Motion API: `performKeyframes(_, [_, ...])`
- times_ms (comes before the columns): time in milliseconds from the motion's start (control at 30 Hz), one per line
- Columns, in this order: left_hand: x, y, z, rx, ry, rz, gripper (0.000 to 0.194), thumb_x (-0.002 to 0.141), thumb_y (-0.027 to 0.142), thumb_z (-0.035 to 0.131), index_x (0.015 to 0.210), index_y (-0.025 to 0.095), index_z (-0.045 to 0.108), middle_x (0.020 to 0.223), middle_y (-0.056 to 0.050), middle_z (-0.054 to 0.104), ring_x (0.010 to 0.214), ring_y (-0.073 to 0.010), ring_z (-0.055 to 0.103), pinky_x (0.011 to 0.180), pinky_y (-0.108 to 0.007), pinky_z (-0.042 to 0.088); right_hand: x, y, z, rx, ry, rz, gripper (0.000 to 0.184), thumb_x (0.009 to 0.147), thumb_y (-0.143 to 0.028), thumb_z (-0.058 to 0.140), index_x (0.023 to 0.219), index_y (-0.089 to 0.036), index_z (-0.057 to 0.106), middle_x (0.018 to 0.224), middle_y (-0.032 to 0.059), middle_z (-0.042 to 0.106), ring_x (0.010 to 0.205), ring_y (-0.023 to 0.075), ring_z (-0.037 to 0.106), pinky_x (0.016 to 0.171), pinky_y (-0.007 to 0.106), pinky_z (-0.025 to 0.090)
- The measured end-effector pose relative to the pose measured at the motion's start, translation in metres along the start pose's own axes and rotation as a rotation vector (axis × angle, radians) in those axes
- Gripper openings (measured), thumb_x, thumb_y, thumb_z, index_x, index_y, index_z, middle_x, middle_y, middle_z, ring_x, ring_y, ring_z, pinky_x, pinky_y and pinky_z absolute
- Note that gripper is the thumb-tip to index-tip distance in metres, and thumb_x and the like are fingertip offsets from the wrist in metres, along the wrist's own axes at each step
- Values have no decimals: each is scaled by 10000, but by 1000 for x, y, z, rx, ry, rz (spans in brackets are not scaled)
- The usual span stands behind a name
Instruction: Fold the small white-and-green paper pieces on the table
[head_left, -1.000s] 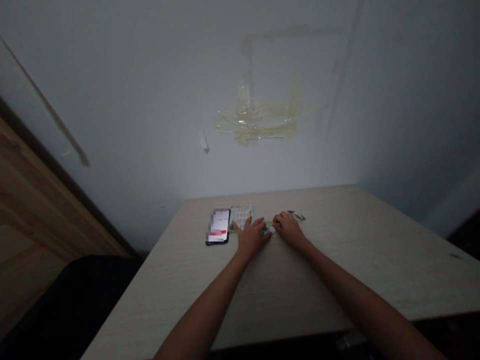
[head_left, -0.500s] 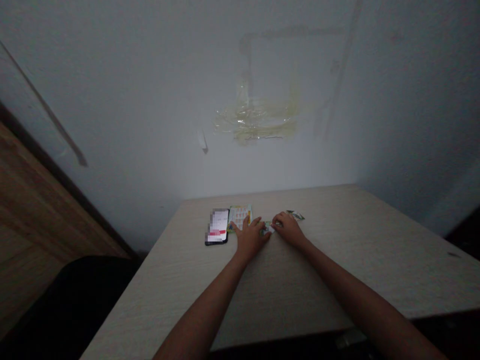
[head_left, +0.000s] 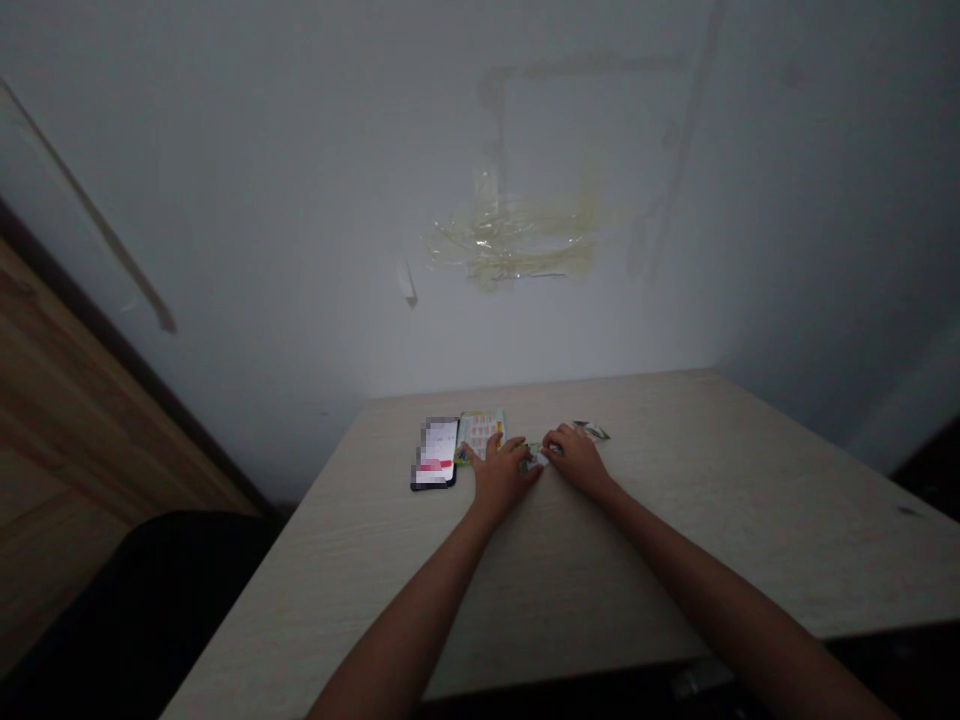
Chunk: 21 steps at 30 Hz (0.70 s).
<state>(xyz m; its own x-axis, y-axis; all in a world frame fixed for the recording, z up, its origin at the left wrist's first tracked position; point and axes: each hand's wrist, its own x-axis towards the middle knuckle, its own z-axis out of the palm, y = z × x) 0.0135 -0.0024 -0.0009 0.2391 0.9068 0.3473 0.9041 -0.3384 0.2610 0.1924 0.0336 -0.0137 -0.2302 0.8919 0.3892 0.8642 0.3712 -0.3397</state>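
My left hand [head_left: 501,475] rests on the table with its fingers spread. Some of its fingers lie over the near edge of a printed sheet [head_left: 481,428] with small pictures in rows. Between my two hands is a small green and white piece [head_left: 535,457], too small to identify, and the left thumb and forefinger reach its left side. My right hand [head_left: 577,460] has its fingers curled and pressed together at the right end of that piece. Just beyond the right hand lies a flat white and green scrap [head_left: 592,430], partly covered by it.
A phone [head_left: 436,455] with a lit screen, partly blurred, lies left of the sheet. The pale wooden table [head_left: 675,520] meets a wall [head_left: 315,200] with clear tape [head_left: 517,245] on it. A black chair back [head_left: 172,590] stands at the left.
Almost nothing differs. Both hands stay at the small piece, with only slight shifts of the fingers.
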Motion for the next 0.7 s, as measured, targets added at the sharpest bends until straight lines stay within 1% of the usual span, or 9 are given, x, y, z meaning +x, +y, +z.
performKeyframes(100, [0, -2, 1, -29, 12, -8, 234, 818, 512, 657, 994, 365, 703, 1313, 35, 619, 1324, -366, 382, 989, -854, -17, 0, 1, 1, -11, 4, -4, 141, 898, -338, 598, 926, -231, 686, 958, 47, 632, 943, 214, 512, 836, 301, 344])
performKeyframes(200, [0, -3, 1, -31, 18, -5, 211, 811, 497, 673, 972, 371, 728, 1298, 29, 624, 1320, -362, 385, 1022, -826, -19, 0, 1, 0, -21, -10, -14, 149, 904, -342, 590, 924, -230, 686, 949, 51, 633, 938, 213, 511, 836, 301, 342])
performKeyframes(333, [1, -6, 0, -42, 16, 22, 177, 845, 456, 645, 978, 385, 738, 1252, 21, 649, 1319, -343, 395, 1065, -783, -26, 0, 1, 0, -34, -15, -20, 163, 915, -345, 573, 935, -234, 690, 953, 55, 638, 942, 217, 507, 821, 301, 342])
performKeyframes(467, [2, -10, 0, -63, -12, 64, 179, 883, 430, 602, 993, 369, 728, 1199, 20, 687, 1318, -331, 403, 1044, -795, -47, 1, 0, 0, -47, -6, -42, 150, 914, -339, 580, 925, -230, 684, 945, 49, 642, 942, 213, 513, 856, 308, 337])
performKeyframes(567, [3, -11, 1, -67, -25, 99, 164, 889, 412, 600, 993, 360, 714, 1188, 30, 696, 1335, -325, 388, 1025, -805, -62, 0, 0, 0, -47, -8, -61, 149, 919, -337, 577, 917, -228, 678, 935, 43, 643, 929, 204, 522, 875, 309, 335])
performKeyframes(700, [2, -11, 1, -85, -28, 75, 172, 868, 412, 628, 1017, 363, 700, 1200, 22, 694, 1356, -327, 369, 1022, -802, -75, 0, 0, 0, -53, -8, -56, 153, 922, -340, 573, 914, -228, 676, 933, 39, 649, 927, 206, 523, 876, 306, 337])
